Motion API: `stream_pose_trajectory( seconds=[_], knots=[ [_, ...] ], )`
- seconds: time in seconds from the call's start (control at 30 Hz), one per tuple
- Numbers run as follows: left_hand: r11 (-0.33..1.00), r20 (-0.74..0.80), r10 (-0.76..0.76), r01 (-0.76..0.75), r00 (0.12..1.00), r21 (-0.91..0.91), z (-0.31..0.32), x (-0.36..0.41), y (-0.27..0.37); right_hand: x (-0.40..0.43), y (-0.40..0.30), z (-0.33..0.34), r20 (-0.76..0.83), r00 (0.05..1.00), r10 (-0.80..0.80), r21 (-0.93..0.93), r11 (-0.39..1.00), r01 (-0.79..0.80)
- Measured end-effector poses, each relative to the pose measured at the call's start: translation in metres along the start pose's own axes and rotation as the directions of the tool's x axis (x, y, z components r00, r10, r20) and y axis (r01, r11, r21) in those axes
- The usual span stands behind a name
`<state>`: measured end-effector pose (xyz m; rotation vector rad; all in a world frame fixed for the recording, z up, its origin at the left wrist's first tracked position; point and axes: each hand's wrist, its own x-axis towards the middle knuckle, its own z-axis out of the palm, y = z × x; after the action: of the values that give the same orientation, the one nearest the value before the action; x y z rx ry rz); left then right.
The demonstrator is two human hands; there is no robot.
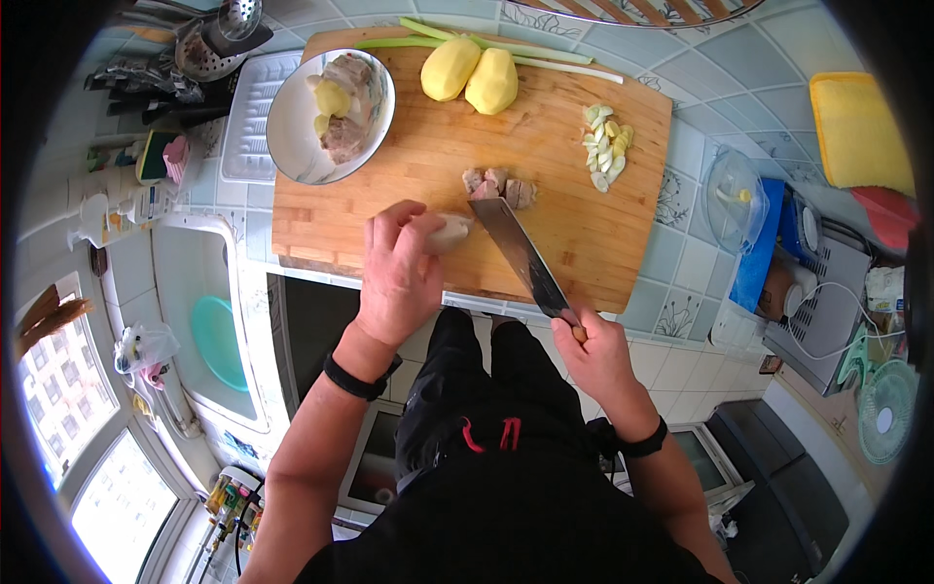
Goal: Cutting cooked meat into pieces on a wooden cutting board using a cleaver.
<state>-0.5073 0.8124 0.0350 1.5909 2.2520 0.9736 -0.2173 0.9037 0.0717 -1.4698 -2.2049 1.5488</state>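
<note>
My left hand (pixel 401 270) grips a pale piece of meat (pixel 450 232) at the near part of the wooden cutting board (pixel 328 219). In my right hand (pixel 595 350) is the handle of a kitchen cleaver (pixel 522 252), its blade slanting up and left over the board. The blade's far corner is beside cut chunks of meat (pixel 487 186). A white bowl (pixel 292 139) at the upper left holds larger meat pieces (pixel 343 140) and slices that look like ginger. Two peeled potatoes (pixel 490 80) lie at the back. Sliced scallion and ginger (pixel 606 146) form a pile to the right.
Long green scallions (pixel 554 67) lie along the board's back edge. A white plastic tray (pixel 252 109) is left of the board. The sink (pixel 175 285), with a turquoise basin (pixel 219 343), is at the left. A clear lid (pixel 735 197) and a blue box (pixel 759 248) stand right.
</note>
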Motion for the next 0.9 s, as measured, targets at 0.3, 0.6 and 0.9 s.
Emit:
stream_pose_trajectory(
  seconds=[0.3,0.6,0.9],
  knots=[
    [0.94,0.066,-0.287,0.294,0.956,-0.173,-0.004,-0.02,0.006,-0.002,0.004,0.001,-0.007,0.999,-0.034,-0.031,0.999,0.034],
    [0.973,0.285,0.187,-0.136,0.94,-0.188,-0.028,0.028,-0.036,-0.001,0.0,0.003,0.018,0.999,-0.028,-0.044,0.999,0.029],
    [0.789,0.114,-0.558,0.568,0.822,-0.235,-0.006,-0.021,0.025,0.0,-0.002,0.007,0.017,0.998,-0.063,-0.051,0.997,0.064]
  ],
)
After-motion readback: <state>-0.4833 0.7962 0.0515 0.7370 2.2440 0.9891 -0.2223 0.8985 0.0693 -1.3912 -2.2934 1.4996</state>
